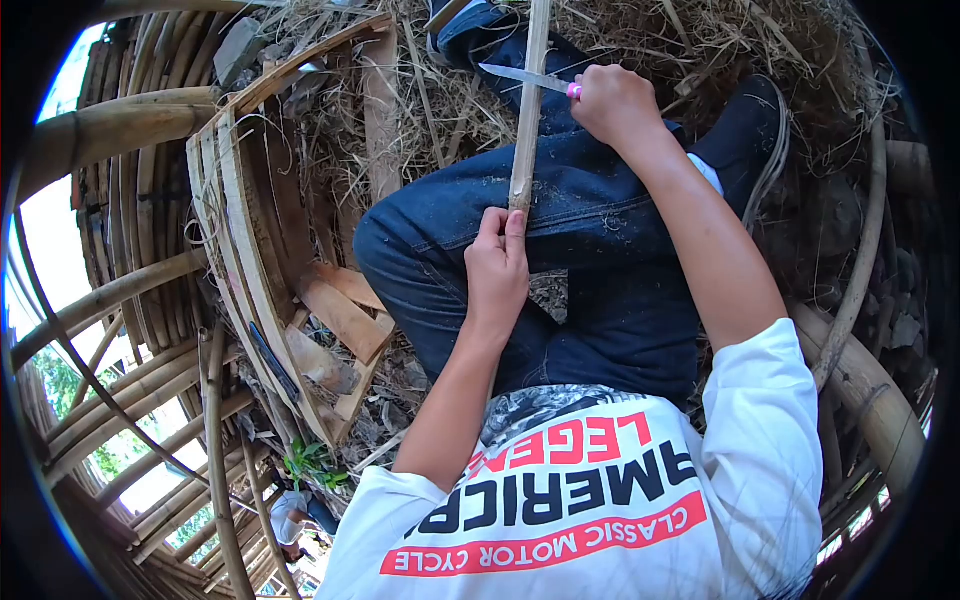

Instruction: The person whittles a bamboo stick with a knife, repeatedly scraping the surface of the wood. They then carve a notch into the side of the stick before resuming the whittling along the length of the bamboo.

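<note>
My left hand [497,265] is closed on the near end of a long bamboo strip [527,150], thumb and fingers pinching it just above my lap. The strip runs away from me over my jeans [610,200] and out past the top of the view. In a closed fist, my right hand [618,105] grips a knife [522,76] by its pink handle. The blade points left and crosses the strip, overlapping it in this view. Most of the handle is hidden inside my fingers.
Dry shavings [690,40] cover the ground ahead. At left stand wooden boards [215,200], with a dark, slim object [273,362] lying along them and loose wood pieces [345,315] beside. Bamboo poles [130,130] surround the spot. Another person [290,520] is at lower left.
</note>
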A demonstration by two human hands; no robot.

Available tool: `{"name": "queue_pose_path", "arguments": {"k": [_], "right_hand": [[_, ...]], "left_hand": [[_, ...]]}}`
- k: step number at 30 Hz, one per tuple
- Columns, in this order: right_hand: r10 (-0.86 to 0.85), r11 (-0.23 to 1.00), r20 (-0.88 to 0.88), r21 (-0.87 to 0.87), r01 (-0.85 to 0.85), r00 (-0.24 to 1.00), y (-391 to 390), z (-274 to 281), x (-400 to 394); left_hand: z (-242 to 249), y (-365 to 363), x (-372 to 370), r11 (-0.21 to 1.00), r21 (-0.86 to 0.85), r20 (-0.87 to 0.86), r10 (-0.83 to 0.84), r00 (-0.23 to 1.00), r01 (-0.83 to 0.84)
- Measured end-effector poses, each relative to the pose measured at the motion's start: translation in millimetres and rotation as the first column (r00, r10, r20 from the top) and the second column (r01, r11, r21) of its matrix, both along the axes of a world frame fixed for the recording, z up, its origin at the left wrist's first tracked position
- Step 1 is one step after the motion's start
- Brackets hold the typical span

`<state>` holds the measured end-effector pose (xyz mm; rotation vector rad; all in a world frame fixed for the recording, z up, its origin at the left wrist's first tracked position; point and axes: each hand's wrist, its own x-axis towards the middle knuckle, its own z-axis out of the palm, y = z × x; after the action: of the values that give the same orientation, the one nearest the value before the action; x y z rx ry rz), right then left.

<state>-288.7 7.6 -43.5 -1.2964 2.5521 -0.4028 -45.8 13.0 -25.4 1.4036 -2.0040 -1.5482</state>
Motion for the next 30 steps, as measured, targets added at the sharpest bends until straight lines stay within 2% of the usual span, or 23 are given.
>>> {"name": "queue_pose_path", "arguments": {"k": [7,9,15,19,22,24,28,30], "right_hand": [[0.007,1.000,-0.025,0.008,-0.007,1.000,-8.5,-7.4,-5.2],[-0.111,0.993,-0.004,-0.040,0.111,0.994,-12.7,-9.6,-11.6],[-0.162,0.987,0.056,0.001,0.162,0.985,-22.0,-12.6,-17.2],[-0.136,0.991,0.068,0.010,0.136,0.988,-27.6,-12.0,-22.1],[-0.230,0.973,0.097,0.003,0.231,0.968,-33.1,-12.1,-30.7],[-0.221,0.975,0.110,0.014,0.221,0.969,-36.5,-12.9,-33.4],[-0.204,0.978,0.110,-0.028,0.208,0.973,-41.9,-16.7,-36.9],[-0.211,0.976,0.120,-0.034,0.217,0.970,-46.7,-16.8,-36.5]], "left_hand": [[4.4,0.6,-0.7,1.000,0.011,-0.017,0.022,1.000,-0.022],[11.6,3.2,-1.4,0.996,0.062,0.039,0.055,0.998,-0.057],[5.2,1.7,0.9,0.998,0.028,0.014,0.063,0.998,-0.063],[7.4,2.0,1.5,0.996,0.047,-0.011,0.076,0.997,-0.075],[14.3,2.5,-1.7,0.997,0.055,0.020,0.054,0.998,-0.055],[24.9,4.5,-4.7,0.975,0.196,-0.019,0.112,0.994,-0.106],[10.3,-0.4,-0.8,0.999,0.051,-0.033,0.013,0.999,-0.011],[17.6,0.8,-3.0,0.987,0.149,-0.028,0.064,0.998,-0.059]]}}
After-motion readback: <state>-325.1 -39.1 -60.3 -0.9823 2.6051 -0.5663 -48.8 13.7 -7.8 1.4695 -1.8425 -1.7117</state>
